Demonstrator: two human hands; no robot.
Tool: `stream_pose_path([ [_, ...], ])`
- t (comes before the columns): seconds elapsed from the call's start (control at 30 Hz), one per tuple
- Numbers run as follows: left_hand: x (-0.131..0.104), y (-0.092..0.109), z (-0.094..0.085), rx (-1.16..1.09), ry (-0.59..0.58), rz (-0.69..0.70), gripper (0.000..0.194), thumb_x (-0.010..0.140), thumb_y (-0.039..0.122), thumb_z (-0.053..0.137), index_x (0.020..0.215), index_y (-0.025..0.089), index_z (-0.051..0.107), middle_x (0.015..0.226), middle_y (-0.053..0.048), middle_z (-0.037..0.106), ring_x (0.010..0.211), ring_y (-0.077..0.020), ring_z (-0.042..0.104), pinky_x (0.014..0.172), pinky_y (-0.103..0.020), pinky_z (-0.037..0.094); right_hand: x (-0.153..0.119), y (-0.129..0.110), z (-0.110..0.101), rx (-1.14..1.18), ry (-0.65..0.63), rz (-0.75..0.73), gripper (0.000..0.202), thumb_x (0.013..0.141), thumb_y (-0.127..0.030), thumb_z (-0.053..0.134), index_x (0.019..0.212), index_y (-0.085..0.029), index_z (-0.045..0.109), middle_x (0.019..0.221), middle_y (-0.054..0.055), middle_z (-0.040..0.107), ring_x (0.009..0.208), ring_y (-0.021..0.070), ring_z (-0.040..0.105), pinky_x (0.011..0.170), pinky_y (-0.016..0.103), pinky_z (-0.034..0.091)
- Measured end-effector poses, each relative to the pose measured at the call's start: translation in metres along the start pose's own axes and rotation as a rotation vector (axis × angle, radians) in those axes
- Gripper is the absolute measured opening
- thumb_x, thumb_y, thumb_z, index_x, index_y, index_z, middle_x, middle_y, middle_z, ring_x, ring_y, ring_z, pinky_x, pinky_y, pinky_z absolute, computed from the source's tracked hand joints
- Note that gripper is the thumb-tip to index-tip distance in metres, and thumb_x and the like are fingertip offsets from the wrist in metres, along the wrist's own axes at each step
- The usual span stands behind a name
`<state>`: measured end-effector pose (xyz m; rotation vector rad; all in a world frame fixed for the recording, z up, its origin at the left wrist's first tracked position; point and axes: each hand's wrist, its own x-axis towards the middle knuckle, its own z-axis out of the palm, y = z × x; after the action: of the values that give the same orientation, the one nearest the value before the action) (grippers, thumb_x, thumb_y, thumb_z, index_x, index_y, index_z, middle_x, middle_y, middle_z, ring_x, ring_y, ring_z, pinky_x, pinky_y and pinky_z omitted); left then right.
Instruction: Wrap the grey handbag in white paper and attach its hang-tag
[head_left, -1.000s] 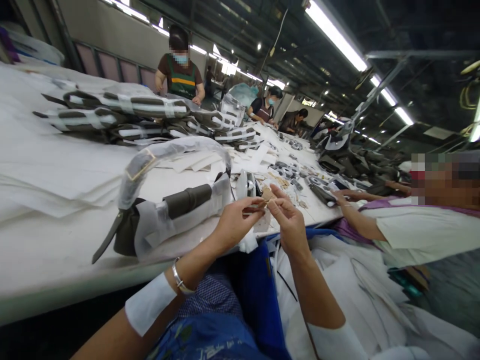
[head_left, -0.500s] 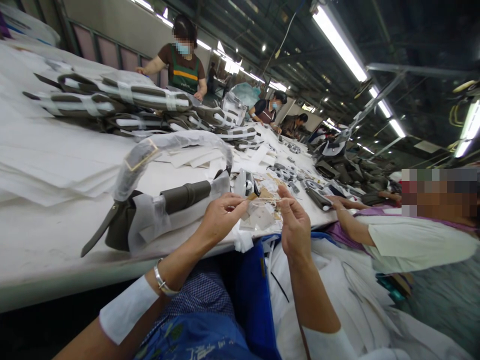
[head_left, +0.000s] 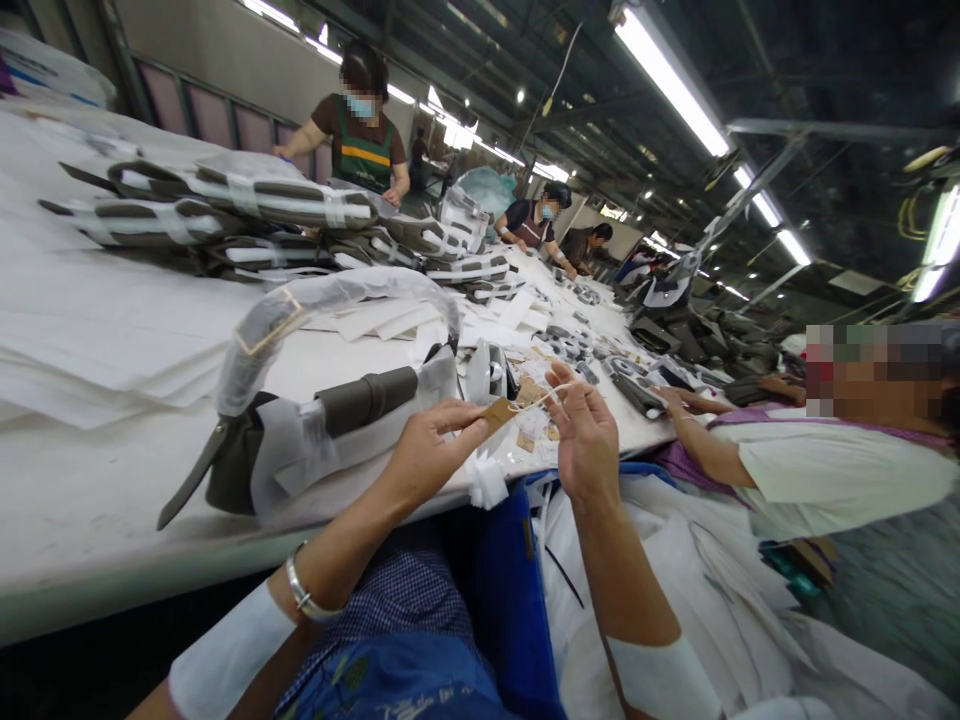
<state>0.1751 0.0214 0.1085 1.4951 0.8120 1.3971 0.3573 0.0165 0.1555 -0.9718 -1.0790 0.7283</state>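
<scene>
Since the earlier frame, the tan tag has turned its flat face into fuller view, and its white string now curves loosely where it ran straighter.

Nearest, a blue bin stands below and to the right of the wrapped handbag, with white sheets in it. Just right of the handbag, the left hand pinches one end of the tag between thumb and fingers. Farther right of it, the right hand has its fingers partly spread, the string reaching them; whether they pinch it I cannot tell. The tag is in the air above the table, near the handbag.

Beyond the hands, right of the handbag, lie loose tags. Behind the handbag is a pile of wrapped bags, and past that a person in a green apron.
</scene>
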Motion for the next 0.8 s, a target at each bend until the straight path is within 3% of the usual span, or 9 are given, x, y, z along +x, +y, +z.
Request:
stream_pose_path([
  [0.1,0.0,-0.002,0.003,0.073,-0.036,0.041,0.024,0.085,0.031,0.062,0.102,0.022,0.077,0.101,-0.005,0.076,0.094,-0.021,0.067,0.084,-0.03,0.05,0.001,0.003,0.002,0.021,-0.003,-0.016,0.024,0.087,-0.044,0.065,0.085,-0.021,0.062,0.134,0.009,0.062,0.121,0.0229,0.06,0.101,0.043,0.048],
  [0.2,0.0,-0.011,0.005,-0.012,-0.017,-0.062,0.027,0.083,0.033,0.065,0.103,0.019,0.076,0.102,-0.006,0.076,0.092,-0.0217,0.068,0.083,-0.03,0.051,0.005,0.003,0.003,0.022,0.014,-0.044,0.022,0.089,-0.043,0.064,0.085,-0.021,0.06,0.129,0.008,0.066,0.117,0.0215,0.062,0.101,0.041,0.049],
  [0.4,-0.005,-0.021,0.003,-0.213,-0.052,-0.254,0.051,0.079,0.041,0.072,0.124,0.016,0.065,0.091,-0.004,0.073,0.085,-0.0185,0.065,0.081,-0.029,0.049,0.012,-0.008,0.003,-0.002,0.02,-0.106,0.022,0.091,-0.044,0.061,0.088,-0.022,0.06,0.129,0.008,0.066,0.119,0.0213,0.062,0.103,0.042,0.048],
  [0.6,-0.018,-0.034,0.009,-0.191,-0.146,-0.297,0.052,0.083,0.043,0.068,0.127,0.015,0.062,0.088,-0.005,0.072,0.084,-0.0187,0.065,0.083,-0.032,0.049,0.007,-0.017,0.004,-0.074,-0.064,-0.13,0.023,0.092,-0.045,0.059,0.086,-0.023,0.059,0.129,0.007,0.066,0.121,0.0228,0.061,0.103,0.043,0.048],
  [0.7,-0.024,-0.04,0.009,0.002,-0.126,-0.255,0.049,0.084,0.037,0.066,0.128,0.017,0.062,0.105,-0.01,0.072,0.098,-0.0237,0.064,0.084,-0.035,0.05,0.002,-0.021,0.005,-0.141,-0.153,-0.144,0.023,0.092,-0.044,0.06,0.082,-0.022,0.06,0.125,0.006,0.068,0.121,0.0231,0.061,0.106,0.044,0.045],
  [0.8,-0.023,-0.023,0.005,0.144,0.002,-0.148,0.05,0.085,0.035,0.065,0.133,0.022,0.057,0.136,-0.011,0.058,0.113,-0.0241,0.059,0.083,-0.033,0.051,-0.002,-0.025,0.004,-0.266,-0.291,-0.112,0.023,0.091,-0.044,0.063,0.082,-0.022,0.064,0.122,0.006,0.069,0.118,0.0243,0.062,0.106,0.043,0.044],
])
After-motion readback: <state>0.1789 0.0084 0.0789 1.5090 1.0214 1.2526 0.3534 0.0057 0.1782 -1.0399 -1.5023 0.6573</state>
